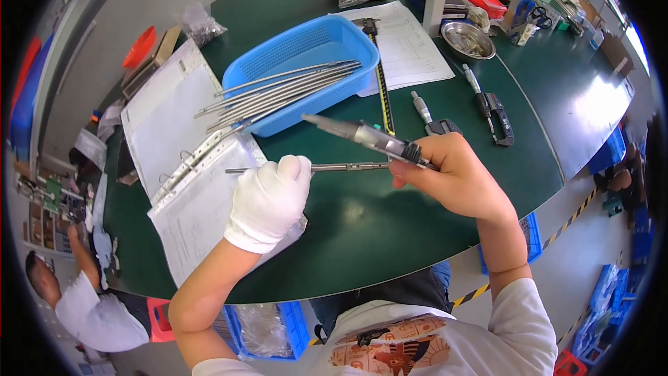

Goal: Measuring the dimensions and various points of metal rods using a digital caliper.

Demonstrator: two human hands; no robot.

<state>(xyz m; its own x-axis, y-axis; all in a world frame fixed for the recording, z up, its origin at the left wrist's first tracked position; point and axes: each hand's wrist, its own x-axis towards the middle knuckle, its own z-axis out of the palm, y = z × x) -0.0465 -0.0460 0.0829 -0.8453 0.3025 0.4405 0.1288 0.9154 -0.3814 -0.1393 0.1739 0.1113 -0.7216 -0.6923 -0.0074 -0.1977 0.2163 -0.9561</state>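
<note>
My left hand (270,198), in a white glove, is closed around a thin metal rod (334,167). The rod lies level above the green table, its left end sticking out past the glove. Its right end reaches my bare right hand (445,174), where the fingers hide it. That hand is closed on a silver and black caliper (365,137), seen nearly edge-on and slightly blurred. The caliper points up to the left, above the rod. Whether the right fingers also touch the rod, I cannot tell.
Beyond my hands, a blue basket (240,73) holds several metal rods (285,94). An open ring binder (174,181) lies left. Another caliper (383,90), two micrometers (426,111) and a metal bowl (467,40) are at the right. Another person (97,306) sits far left.
</note>
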